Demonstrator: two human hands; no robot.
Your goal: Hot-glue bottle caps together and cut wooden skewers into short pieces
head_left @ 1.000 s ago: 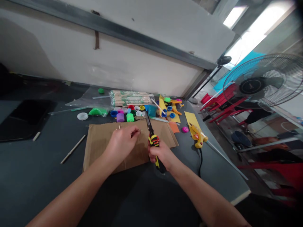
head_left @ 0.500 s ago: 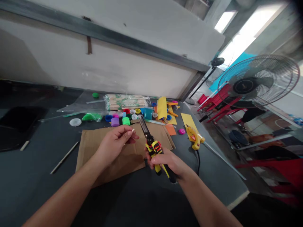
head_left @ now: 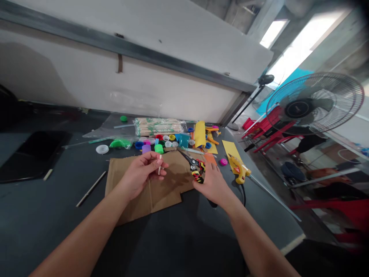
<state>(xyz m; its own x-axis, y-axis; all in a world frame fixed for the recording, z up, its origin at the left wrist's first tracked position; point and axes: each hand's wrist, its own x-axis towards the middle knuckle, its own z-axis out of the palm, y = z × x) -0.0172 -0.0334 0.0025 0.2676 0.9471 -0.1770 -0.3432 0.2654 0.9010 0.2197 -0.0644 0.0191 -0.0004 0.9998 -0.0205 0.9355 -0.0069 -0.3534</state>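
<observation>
A short pale stick (head_left: 159, 165) stands upright between the thumb and fingers of my left hand (head_left: 144, 171), above the brown cardboard (head_left: 170, 182). To the right, my right hand (head_left: 213, 182) is wrapped over the black, yellow and red handles of a cutting tool (head_left: 193, 163). The tool's blades point up and left over the cardboard, and the palm hides part of its handles. Left of the cardboard a thin stick (head_left: 91, 189) lies on the dark table (head_left: 49, 215). A shorter pale piece (head_left: 48, 174) rests beside a black flat object (head_left: 33, 154).
Behind the cardboard are colored bottle caps (head_left: 146, 148), bagged wooden sticks (head_left: 160, 126) and yellow sheets (head_left: 200, 134). A yellow glue gun (head_left: 240, 170) with a cable and a pink ball (head_left: 223, 162) lie to the right. A fan (head_left: 300, 107) stands beyond the table.
The cutting tool has tipped lower, toward the cardboard, and my right hand now covers its handles from above. The stick in my left hand has turned upright and shows more of its length.
</observation>
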